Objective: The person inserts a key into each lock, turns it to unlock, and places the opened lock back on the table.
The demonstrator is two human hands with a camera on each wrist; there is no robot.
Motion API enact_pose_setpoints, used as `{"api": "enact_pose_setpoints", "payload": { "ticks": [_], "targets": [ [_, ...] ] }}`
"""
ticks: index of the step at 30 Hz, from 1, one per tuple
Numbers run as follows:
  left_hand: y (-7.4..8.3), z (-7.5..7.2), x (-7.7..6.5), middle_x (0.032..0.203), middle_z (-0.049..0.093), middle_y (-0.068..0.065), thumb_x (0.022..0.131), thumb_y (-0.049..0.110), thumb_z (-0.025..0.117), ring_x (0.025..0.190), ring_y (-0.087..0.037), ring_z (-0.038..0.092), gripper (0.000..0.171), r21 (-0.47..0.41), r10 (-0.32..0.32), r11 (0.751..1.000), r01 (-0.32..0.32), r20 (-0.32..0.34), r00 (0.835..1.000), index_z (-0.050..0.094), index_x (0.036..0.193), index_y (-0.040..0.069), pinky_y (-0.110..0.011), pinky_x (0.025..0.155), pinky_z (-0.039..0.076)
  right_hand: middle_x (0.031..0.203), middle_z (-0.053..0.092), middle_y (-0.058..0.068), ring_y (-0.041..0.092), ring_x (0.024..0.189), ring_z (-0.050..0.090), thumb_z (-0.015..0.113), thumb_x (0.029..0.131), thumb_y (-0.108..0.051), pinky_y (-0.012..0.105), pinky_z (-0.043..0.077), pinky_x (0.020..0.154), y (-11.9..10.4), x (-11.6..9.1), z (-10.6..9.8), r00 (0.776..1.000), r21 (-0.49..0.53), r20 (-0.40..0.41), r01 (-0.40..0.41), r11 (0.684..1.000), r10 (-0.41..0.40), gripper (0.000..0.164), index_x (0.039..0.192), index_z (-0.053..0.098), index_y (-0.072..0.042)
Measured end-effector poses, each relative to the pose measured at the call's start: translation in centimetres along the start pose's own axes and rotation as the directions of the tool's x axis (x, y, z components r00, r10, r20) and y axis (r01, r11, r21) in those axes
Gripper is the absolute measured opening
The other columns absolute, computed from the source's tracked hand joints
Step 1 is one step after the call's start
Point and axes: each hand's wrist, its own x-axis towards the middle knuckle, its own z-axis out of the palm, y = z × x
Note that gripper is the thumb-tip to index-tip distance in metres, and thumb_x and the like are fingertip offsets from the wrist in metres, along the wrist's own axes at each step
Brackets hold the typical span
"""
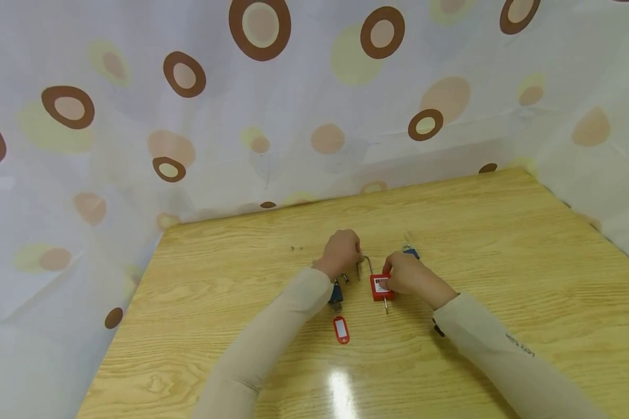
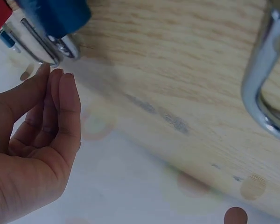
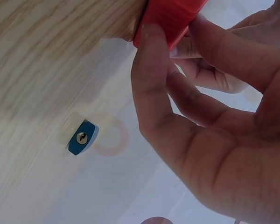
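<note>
My right hand (image 1: 411,279) grips the body of a red padlock (image 1: 375,295) between thumb and fingers; the white label on its front is partly covered. A silver key (image 1: 385,307) sticks out of its lower end. The padlock's long shackle (image 1: 369,265) stands open, one leg free of the body. At the shackle's bend, my left hand (image 2: 39,140) pinches with thumb and fingertips. Just below the left hand lies a blue padlock (image 1: 336,293) with its shackle open, and a red key tag (image 1: 341,330) hangs from it. Its upper part is partly hidden by the left wrist.
A second blue padlock (image 3: 82,137) lies beyond the right hand, its keyhole showing in the right wrist view. Another chrome shackle (image 2: 254,93) appears close up in the left wrist view. A white spotted cloth (image 1: 293,87) rises behind the wooden table (image 1: 215,262).
</note>
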Motion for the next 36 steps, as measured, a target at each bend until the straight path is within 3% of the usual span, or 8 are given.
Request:
{"api": "enact_pose_setpoints", "payload": {
  "ticks": [4,7,15,21,29,36],
  "targets": [
    [-0.1,-0.3,-0.5,0.075,0.067,-0.003,0.09,0.016,0.07,0.063,-0.012,0.059,0.017,-0.057,-0.006,0.998,0.003,-0.036,0.999,0.071,0.076,0.006,-0.022,0.056,0.047,0.095,0.063,0.019,0.027,0.082,0.056,0.07,0.085,-0.009,0.041,0.05,0.073,0.2,-0.1,0.0,1.0,0.027,0.002,-0.004,1.0,0.004,0.025,0.102,0.063,0.009],
    [-0.1,-0.6,-1.3,0.076,0.066,-0.003,0.092,0.016,0.067,0.063,-0.013,0.058,0.016,-0.152,-0.011,0.988,0.0,-0.07,0.998,0.071,0.079,0.006,-0.023,0.057,0.047,0.092,0.062,0.017,0.026,0.08,0.056,0.068,0.087,-0.007,0.037,0.049,0.069,0.5,-0.2,0.1,1.0,0.061,-0.008,-0.002,0.998,0.002,0.023,0.102,0.062,0.009],
    [0.7,-2.0,-4.3,0.076,0.063,-0.003,0.096,0.016,0.061,0.061,-0.011,0.054,0.014,-0.34,-0.019,0.94,-0.043,-0.18,0.984,0.07,0.095,0.005,-0.022,0.054,0.044,0.085,0.06,0.014,0.021,0.073,0.054,0.061,0.093,-0.009,0.032,0.046,0.061,1.1,-0.8,-1.3,0.991,0.172,-0.117,0.083,0.982,-0.063,0.02,0.1,0.064,0.009],
    [1.9,-2.9,-6.1,0.072,0.06,-0.001,0.098,0.017,0.058,0.058,-0.012,0.052,0.02,-0.467,-0.005,0.878,-0.101,-0.221,0.975,0.066,0.109,0.003,-0.023,0.052,0.042,0.089,0.064,0.017,0.024,0.076,0.058,0.059,0.095,-0.009,0.034,0.047,0.062,1.6,-2.1,-2.8,0.974,0.194,-0.218,0.103,0.976,-0.06,0.019,0.1,0.066,0.008],
    [3.1,-3.5,-7.7,0.078,0.065,-0.007,0.097,0.016,0.058,0.065,-0.012,0.056,0.023,-0.542,-0.002,0.829,-0.137,-0.248,0.969,0.063,0.115,0.002,-0.022,0.055,0.045,0.079,0.06,0.013,0.02,0.068,0.053,0.061,0.093,-0.009,0.032,0.044,0.057,3.3,-3.9,-3.6,0.972,0.16,-0.231,0.08,0.984,-0.041,0.017,0.09,0.065,0.007],
    [3.5,-3.9,-8.6,0.081,0.068,-0.012,0.098,0.014,0.058,0.063,-0.012,0.057,0.023,-0.567,-0.007,0.812,-0.139,-0.248,0.969,0.06,0.117,0.002,-0.022,0.051,0.04,0.074,0.058,0.01,0.018,0.063,0.049,0.063,0.091,-0.007,0.03,0.042,0.055,4.4,-4.8,-3.3,0.984,0.109,-0.176,0.034,0.993,-0.014,0.014,0.084,0.063,0.006]
  ]
}}
